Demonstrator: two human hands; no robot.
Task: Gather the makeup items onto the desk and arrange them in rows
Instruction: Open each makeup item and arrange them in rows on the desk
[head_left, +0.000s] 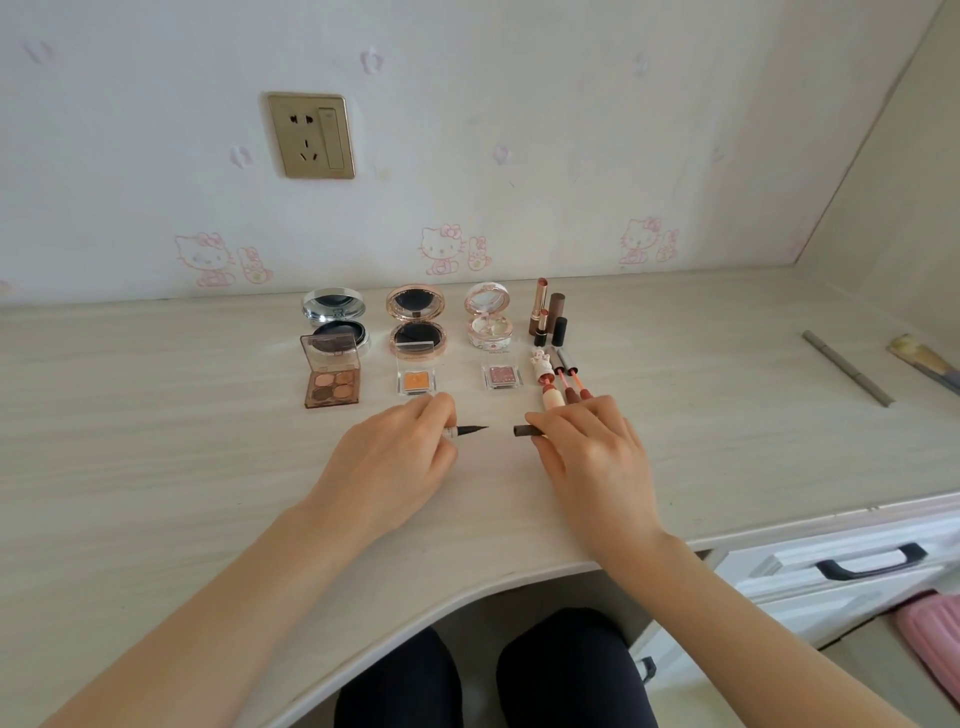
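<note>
Low in the middle of the frame, the left hand (395, 457) grips an eyeliner pen (467, 430) in curled fingers, its dark tip bare and pointing right. Just apart from the tip, the right hand (587, 457) pinches the cap (525, 430). Above them on the counter (156, 441) the makeup sits in rows — open compacts (415, 319) behind, a brown palette (331, 376) in front, lipsticks (545, 317) to the right. A grey pencil (847, 374) lies well apart, at the right edge.

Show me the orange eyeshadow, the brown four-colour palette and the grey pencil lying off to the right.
orange eyeshadow (415, 382), head view, on its orange pan.
brown palette (332, 387), head view, middle of the four pans.
grey pencil (848, 370), head view, mid-shaft.
</note>
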